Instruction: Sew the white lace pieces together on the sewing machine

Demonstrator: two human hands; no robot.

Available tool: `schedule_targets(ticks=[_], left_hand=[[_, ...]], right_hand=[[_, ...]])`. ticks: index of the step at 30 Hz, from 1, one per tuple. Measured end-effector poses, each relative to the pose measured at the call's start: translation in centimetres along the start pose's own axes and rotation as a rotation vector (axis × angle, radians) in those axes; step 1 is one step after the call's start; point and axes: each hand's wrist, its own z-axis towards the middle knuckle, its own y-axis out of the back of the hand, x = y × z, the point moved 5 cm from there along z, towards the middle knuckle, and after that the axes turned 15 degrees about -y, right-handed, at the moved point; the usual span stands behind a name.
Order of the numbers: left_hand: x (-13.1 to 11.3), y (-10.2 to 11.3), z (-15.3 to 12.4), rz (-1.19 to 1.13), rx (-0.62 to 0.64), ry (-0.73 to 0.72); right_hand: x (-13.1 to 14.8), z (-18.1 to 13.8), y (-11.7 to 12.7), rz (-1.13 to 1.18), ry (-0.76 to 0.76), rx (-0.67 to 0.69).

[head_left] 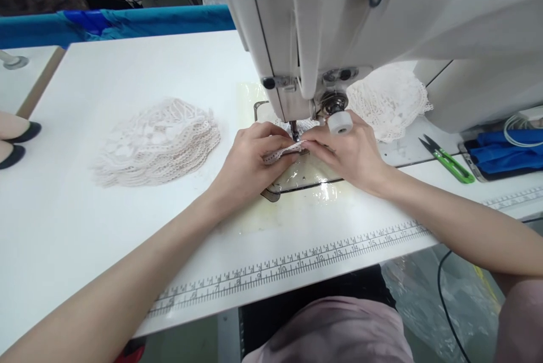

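Observation:
A strip of white lace (280, 154) lies under the needle area of a white sewing machine (280, 29). My left hand (258, 156) pinches its left end between thumb and fingers. On the right side, my right hand (350, 151) grips the same lace close to the presser foot (294, 130), its fingertips almost meeting the left ones. Part of the lace behind the foot is hidden by the hands and the machine head. To the left sits a stack of white lace pieces (161, 142); a second lace pile (390, 100) rests behind my right hand.
Green-handled thread snips (449, 160) lie at the right, beside a dark tray with blue cloth (509, 151). A printed ruler tape (297, 264) runs along the table's front edge. At far left, dark-tipped fingers or toes (17, 139) show at the table.

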Motion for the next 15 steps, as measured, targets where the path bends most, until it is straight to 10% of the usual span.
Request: schedule_targets(ticks=[8, 15], left_hand=[[-0.3, 0.2, 0.1, -0.093, -0.026, 0.075], [-1.2, 0.1, -0.8, 0.194, 0.061, -0.168]], right_hand=[[0.0, 0.1, -0.1, -0.035, 0.007, -0.017], [0.9, -0.6, 0.5, -0.028, 0.136, 0.053]])
